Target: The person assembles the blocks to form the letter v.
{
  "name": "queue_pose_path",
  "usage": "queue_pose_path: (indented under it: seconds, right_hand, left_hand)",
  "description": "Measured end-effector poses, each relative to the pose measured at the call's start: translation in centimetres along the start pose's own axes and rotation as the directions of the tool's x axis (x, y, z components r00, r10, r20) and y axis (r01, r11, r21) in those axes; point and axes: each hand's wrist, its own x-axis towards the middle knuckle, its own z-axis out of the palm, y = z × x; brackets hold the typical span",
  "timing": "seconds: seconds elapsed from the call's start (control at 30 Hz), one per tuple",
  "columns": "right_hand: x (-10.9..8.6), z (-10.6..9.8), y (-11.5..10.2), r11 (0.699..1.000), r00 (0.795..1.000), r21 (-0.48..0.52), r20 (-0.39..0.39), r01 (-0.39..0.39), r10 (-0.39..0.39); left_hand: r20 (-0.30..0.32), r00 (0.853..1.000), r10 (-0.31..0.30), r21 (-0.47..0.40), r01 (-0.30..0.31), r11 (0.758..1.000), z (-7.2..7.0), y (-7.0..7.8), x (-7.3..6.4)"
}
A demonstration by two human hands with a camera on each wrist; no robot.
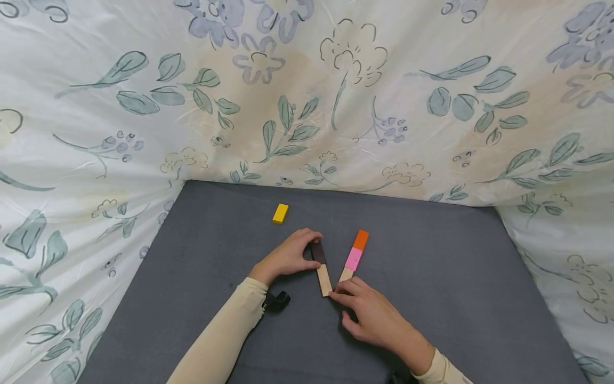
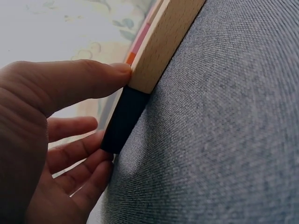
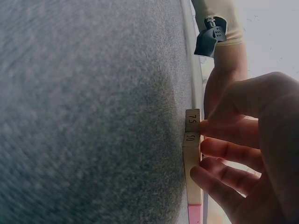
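In the head view my left hand (image 1: 289, 254) pinches a dark brown block (image 1: 318, 253), with the thumb near its seam with a plain wooden block (image 1: 324, 280) and the fingers at its far end. These two lie end to end. My right hand (image 1: 373, 313) rests its fingertips on the near ends of the wooden pieces, its fingers loosely bent. Beside it a second row runs from a plain wooden block (image 1: 346, 274) through a pink block (image 1: 353, 259) to an orange block (image 1: 361, 239). The rows meet in a V; their ends read 75 and 50 in the right wrist view.
A yellow block (image 1: 280, 213) lies apart, beyond the left hand. Dark grey cloth (image 1: 446, 277) covers the table. Floral fabric (image 1: 307, 96) hangs behind and at both sides. A black strap piece (image 1: 276, 302) sits at the left wrist.
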Motion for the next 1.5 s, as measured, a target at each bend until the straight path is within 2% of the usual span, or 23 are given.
queue_pose_path:
  seconds: [0.17,0.3,0.67,0.93,1.13,1.5]
  right_hand:
    - [0.0,0.0,0.1,1.000,1.000,-0.002,-0.008,0.008,-0.008]
    - [0.0,0.0,0.1,1.000,1.000,-0.007,-0.015,0.016,-0.016]
    - [-0.1,0.1,-0.1,1.000,1.000,-0.003,-0.020,0.004,-0.004]
    - [-0.2,0.3,0.1,1.000,0.998,-0.005,-0.063,0.022,-0.022]
    - [-0.2,0.3,0.1,1.000,0.997,0.004,-0.070,0.027,-0.027]
    - [-0.2,0.1,0.1,1.000,0.998,0.018,-0.061,0.019,-0.018]
  left_hand:
    - [-0.011,1.000,0.009,-0.017,-0.009,1.000,-0.1,-0.2,-0.3]
    - [-0.044,0.999,0.032,-0.030,-0.033,0.999,-0.7,-0.5,-0.4]
    - [-0.145,0.989,0.025,-0.047,-0.032,0.998,-4.5,-1.9,-0.8]
    - [-0.223,0.975,0.000,-0.182,-0.041,0.982,-6.7,-3.8,-0.2]
    - [-0.210,0.977,-0.037,-0.183,-0.002,0.983,-7.8,-5.0,0.2]
    - [-0.114,0.988,-0.104,-0.145,0.087,0.986,-9.4,-7.9,1.2]
